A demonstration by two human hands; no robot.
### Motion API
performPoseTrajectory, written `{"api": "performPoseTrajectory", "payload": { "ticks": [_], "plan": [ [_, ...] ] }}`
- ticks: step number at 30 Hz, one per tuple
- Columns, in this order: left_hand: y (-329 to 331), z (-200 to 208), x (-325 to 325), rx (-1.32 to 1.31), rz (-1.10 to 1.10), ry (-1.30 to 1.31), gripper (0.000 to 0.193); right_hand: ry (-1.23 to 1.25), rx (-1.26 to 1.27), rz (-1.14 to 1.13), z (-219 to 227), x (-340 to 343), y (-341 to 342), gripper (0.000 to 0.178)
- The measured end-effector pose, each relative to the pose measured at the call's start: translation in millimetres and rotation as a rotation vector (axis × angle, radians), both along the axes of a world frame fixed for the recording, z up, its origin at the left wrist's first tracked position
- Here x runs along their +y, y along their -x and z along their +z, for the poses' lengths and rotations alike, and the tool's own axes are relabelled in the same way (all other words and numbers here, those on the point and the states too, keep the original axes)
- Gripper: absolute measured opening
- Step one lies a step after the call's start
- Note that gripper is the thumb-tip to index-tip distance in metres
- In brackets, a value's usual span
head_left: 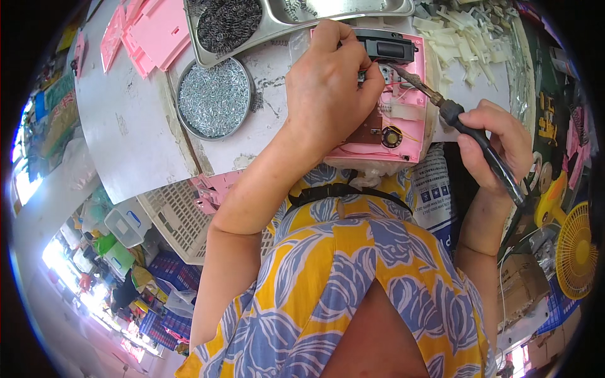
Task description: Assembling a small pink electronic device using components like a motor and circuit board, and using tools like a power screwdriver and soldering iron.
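My right hand (496,140) grips the dark handle of a soldering iron (469,126). The iron slants up and left, its metal tip over the upper part of an open pink plastic case (413,148). Over the case's left side is my left hand (337,85), its thumb and fingers pinched together near the tip; what they hold is hidden. Inside the case are a dark grey block (387,49) along the far edge, a round black speaker (391,137), a brown board (365,133) and thin red and yellow wires.
Left of the case stand a round dish of small silvery pins or screws (214,99) and a metal tray (287,25) with dark springs. Pink panels (154,31) lie at the far left, white plastic parts (469,41) at the far right. A yellow fan (575,251) is at right.
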State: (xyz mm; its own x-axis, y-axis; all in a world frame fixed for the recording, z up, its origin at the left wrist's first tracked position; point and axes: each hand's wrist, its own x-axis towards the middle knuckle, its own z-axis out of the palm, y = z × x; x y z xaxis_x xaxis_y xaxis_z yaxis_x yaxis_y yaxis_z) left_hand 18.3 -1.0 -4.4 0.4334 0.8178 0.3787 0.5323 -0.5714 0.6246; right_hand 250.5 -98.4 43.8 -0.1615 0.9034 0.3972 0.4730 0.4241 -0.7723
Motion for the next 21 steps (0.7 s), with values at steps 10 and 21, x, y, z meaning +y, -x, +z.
{"api": "performPoseTrajectory", "payload": {
  "ticks": [10,21],
  "plan": [
    [0,-2,-1,0.002,0.022,-0.008,0.012,-0.007,0.132,-0.047,0,-20,-11,0.026],
    [4,5,-3,0.023,0.036,-0.028,0.016,-0.013,0.151,-0.060,0,-25,-17,0.026]
  ]
}}
